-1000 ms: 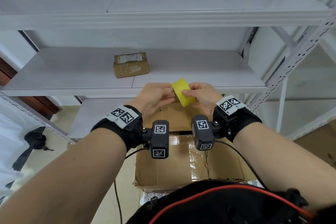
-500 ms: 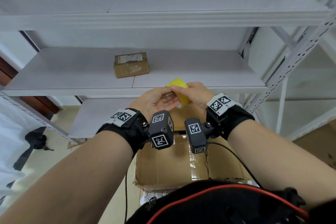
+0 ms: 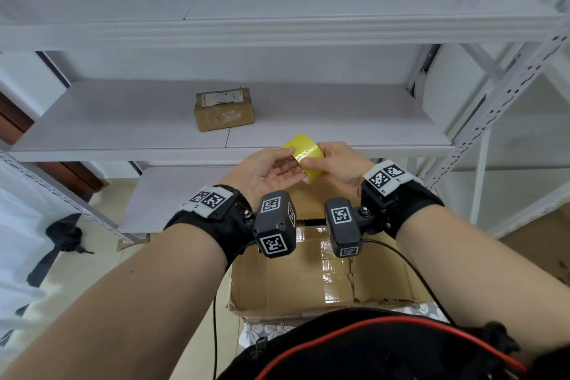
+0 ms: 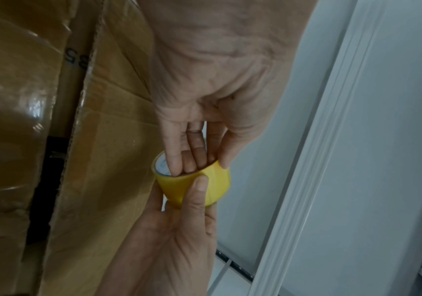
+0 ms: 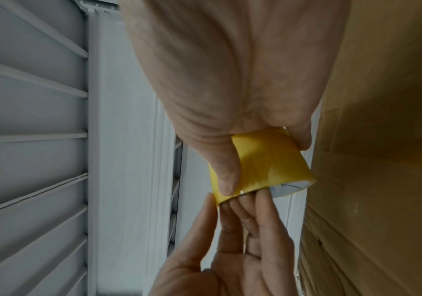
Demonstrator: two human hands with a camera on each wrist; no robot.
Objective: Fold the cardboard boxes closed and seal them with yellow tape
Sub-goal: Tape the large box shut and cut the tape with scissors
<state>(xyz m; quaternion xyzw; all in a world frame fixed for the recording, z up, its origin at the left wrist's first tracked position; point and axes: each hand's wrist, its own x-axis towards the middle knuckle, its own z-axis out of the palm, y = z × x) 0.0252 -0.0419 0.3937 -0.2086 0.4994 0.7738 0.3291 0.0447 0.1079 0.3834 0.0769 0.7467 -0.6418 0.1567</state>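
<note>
Big box (image 3: 314, 281): nearest us, flaps shut, stiff, old glossy tape.
Yellow tape (image 3: 303, 153): above it; light, slick, we'd pinch its rim.
Right hand (image 3: 337, 165): thumb and fingers clamp the roll.
Left hand (image 3: 266, 170): fingers straight, inside the core.
Small box (image 3: 224, 108): far shelf.

Your tape roll (image 3: 303, 149): glossy yellow plastic film, smooth, light glinting off outer wrap; core inside looks like white paper, printed. Big box (image 3: 324, 274) at 6 o'clock of your hands: brown corrugated cardboard, matt, torn ragged edge, crossed by strips of shiny clear tape, wrinkled. Small box (image 3: 224, 109) at 11 o'clock: matt brown cardboard, white paper label on top. Shelf (image 3: 308, 114): white painted boards, smooth, matt; its upright (image 3: 505, 92) perforated metal, painted pale grey. Your wrist bands (image 3: 212, 210): black cloth.
</note>
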